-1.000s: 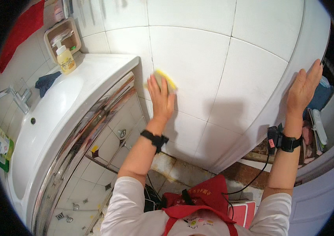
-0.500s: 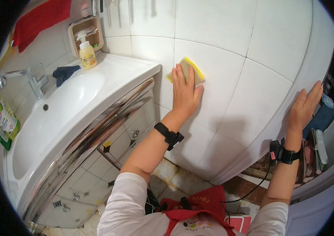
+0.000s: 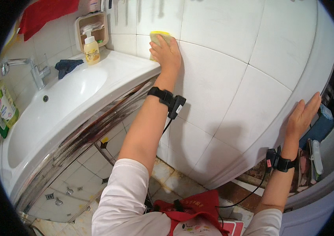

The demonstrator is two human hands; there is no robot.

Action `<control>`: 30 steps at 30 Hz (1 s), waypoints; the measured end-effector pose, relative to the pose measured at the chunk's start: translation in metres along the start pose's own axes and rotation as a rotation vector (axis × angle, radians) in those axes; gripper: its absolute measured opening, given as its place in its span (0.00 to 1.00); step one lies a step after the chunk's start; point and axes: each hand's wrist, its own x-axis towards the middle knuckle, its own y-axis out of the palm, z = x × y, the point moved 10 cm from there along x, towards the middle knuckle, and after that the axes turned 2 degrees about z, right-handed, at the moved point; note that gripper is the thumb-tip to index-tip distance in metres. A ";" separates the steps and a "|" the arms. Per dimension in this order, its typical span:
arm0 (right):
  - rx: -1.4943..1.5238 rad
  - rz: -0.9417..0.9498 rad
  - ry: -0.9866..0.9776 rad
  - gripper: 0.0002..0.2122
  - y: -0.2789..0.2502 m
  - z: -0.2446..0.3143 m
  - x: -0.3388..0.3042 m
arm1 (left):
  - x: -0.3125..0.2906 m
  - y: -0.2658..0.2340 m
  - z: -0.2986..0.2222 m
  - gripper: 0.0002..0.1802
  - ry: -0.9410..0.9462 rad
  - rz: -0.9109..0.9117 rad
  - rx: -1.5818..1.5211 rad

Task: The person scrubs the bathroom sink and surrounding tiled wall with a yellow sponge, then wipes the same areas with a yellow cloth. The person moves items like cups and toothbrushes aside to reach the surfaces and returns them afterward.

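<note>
Left hand [image 3: 168,54] holds sponge [image 3: 155,37] to tiled wall [image 3: 214,74]

At upper centre, its fingers are clamped over the yellow-edged sponge, flat against the tiled wall. A black wristband [image 3: 160,94] sits below. At the right of the frame, the right hand [image 3: 301,117] rests on a white frame [image 3: 326,51], thumb apart from straight fingers. Leftward come a white sink [image 3: 129,65], a pump bottle [image 3: 92,54], a dark cloth [image 3: 68,68] and, upper left, a red cloth [image 3: 49,16]
</note>
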 end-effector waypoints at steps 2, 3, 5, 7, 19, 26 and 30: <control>0.005 0.014 0.024 0.25 0.001 -0.003 -0.001 | 0.007 -0.003 0.004 0.38 -0.063 -0.030 0.032; 0.014 0.016 0.018 0.25 0.001 -0.002 -0.002 | 0.006 -0.003 0.006 0.38 -0.104 -0.037 0.046; 0.031 0.016 0.006 0.25 0.001 -0.001 -0.002 | -0.003 0.001 0.002 0.38 -0.125 -0.015 0.033; 0.018 0.010 -0.002 0.25 -0.001 0.000 -0.001 | -0.018 0.009 -0.008 0.38 -0.117 0.031 0.036; -0.104 0.020 -0.137 0.24 0.001 0.003 -0.008 | -0.065 0.010 -0.023 0.38 0.083 0.120 -0.226; -0.023 0.104 0.095 0.25 0.005 -0.020 -0.016 | -0.071 0.012 -0.031 0.37 0.061 0.157 -0.080; 0.074 0.141 0.247 0.28 0.005 -0.036 -0.024 | -0.058 0.002 -0.035 0.38 0.003 0.143 -0.012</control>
